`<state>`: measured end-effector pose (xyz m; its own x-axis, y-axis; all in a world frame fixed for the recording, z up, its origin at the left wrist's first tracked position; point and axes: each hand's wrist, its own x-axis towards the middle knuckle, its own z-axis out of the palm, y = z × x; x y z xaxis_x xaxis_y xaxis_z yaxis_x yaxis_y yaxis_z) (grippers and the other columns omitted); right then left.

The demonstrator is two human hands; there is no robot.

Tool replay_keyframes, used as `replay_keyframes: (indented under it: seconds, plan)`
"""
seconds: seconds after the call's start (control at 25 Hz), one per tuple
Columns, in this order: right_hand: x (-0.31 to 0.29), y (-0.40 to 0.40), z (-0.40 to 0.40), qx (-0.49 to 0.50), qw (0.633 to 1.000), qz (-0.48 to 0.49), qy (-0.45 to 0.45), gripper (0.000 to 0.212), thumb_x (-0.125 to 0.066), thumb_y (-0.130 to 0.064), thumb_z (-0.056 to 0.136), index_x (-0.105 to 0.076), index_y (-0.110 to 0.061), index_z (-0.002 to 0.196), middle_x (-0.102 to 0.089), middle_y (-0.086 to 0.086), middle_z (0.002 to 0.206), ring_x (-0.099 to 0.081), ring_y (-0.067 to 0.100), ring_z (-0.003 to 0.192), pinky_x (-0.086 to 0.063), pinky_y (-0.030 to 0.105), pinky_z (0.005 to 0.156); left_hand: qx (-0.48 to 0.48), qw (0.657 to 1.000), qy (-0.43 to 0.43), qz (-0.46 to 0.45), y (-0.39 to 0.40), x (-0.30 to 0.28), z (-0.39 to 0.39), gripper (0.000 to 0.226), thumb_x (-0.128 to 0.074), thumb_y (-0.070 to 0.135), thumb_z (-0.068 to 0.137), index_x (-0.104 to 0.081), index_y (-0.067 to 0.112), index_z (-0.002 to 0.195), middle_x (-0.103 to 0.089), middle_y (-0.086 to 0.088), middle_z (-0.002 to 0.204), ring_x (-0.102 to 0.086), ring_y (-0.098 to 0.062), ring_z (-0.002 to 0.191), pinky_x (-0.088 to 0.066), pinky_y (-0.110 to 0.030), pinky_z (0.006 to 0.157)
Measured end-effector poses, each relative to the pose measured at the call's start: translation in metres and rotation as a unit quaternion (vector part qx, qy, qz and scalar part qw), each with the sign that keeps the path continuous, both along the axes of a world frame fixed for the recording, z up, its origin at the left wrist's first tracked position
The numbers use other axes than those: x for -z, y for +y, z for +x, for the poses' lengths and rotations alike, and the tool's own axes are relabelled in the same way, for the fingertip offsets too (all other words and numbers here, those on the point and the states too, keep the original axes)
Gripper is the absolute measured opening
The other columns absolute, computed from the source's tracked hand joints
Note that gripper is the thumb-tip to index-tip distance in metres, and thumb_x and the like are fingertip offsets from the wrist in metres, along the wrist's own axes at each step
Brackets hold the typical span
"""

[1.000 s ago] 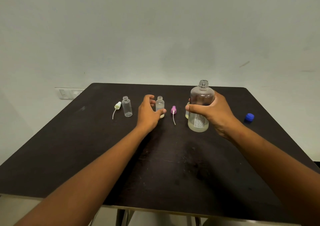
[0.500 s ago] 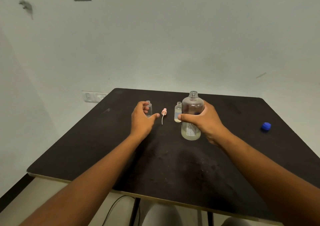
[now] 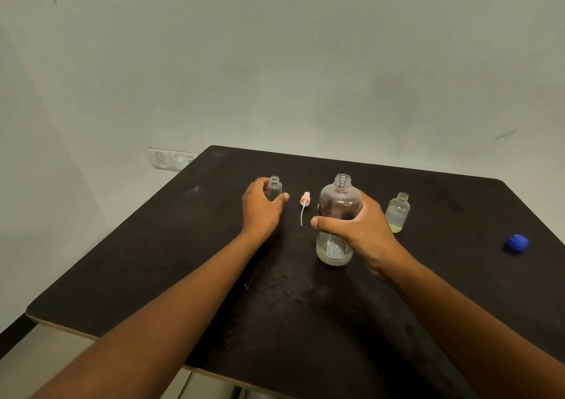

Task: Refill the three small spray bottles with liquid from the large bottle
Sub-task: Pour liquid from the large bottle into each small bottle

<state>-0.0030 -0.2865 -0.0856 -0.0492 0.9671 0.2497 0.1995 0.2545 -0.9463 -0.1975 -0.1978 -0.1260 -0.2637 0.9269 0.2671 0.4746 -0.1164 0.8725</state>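
One view: your head camera, wide-angle, looking forward and down across the matte black rectangular table point(image 3: 153, 261) toward the pale wall point(image 3: 275, 62).

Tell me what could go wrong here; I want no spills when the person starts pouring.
The large bottle has a much wider mouth than the small bottle held by the left hand, so liquid may overshoot. The right hand could knock the open small bottle beside it, which holds some liquid. The pink spray head lies between the hands and may get wet.
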Motion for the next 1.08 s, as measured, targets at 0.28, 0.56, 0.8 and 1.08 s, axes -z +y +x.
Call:
replay_keyframes:
  seconds: [0.28,0.56,0.8,1.08]
  plan:
    - [-0.003,-0.006,0.009,0.016,1.000,0.008,0.001,0.049,-0.092,-0.014,0.070,-0.067,-0.028,0.110,-0.076,-0.005,0.099,-0.074,0.014,0.094,-0.061,0.034,0.085,0.018,1.000,0.001,0.010,-0.024,-0.009,0.008,0.014,-0.074,0.024,0.092,-0.063,0.027,0.099,-0.066,0.010,0.096,-0.066,-0.009,0.092,-0.061,-0.038,0.085]
    - [-0.021,-0.056,0.037,0.060,0.998,0.012,-0.011,0.050,-0.091,-0.010,0.070,-0.068,-0.020,0.114,-0.076,-0.002,0.098,-0.074,0.014,0.090,-0.058,0.023,0.076,0.106,0.993,-0.035,0.027,-0.101,-0.037,0.040,0.014,-0.071,0.021,0.095,-0.065,0.022,0.107,-0.068,0.009,0.099,-0.068,-0.010,0.094,-0.058,-0.020,0.073]
    - [-0.048,-0.114,0.086,0.100,0.992,0.010,-0.078,0.042,-0.088,-0.006,0.069,-0.070,-0.026,0.101,-0.075,-0.010,0.088,-0.071,0.006,0.081,-0.056,0.018,0.070,0.169,0.984,-0.004,0.053,-0.163,-0.055,0.077,0.022,-0.068,0.023,0.096,-0.063,0.018,0.117,-0.068,0.004,0.109,-0.065,-0.011,0.100,-0.056,-0.030,0.086]
    - [-0.073,-0.146,0.122,0.156,0.963,-0.001,-0.222,0.047,-0.088,-0.023,0.062,-0.067,-0.030,0.104,-0.072,-0.012,0.092,-0.069,0.009,0.083,-0.050,0.025,0.070,0.222,0.974,-0.009,0.041,-0.203,-0.069,0.107,0.033,-0.071,0.028,0.095,-0.060,0.023,0.126,-0.066,0.004,0.118,-0.063,-0.012,0.108,-0.051,-0.025,0.089]
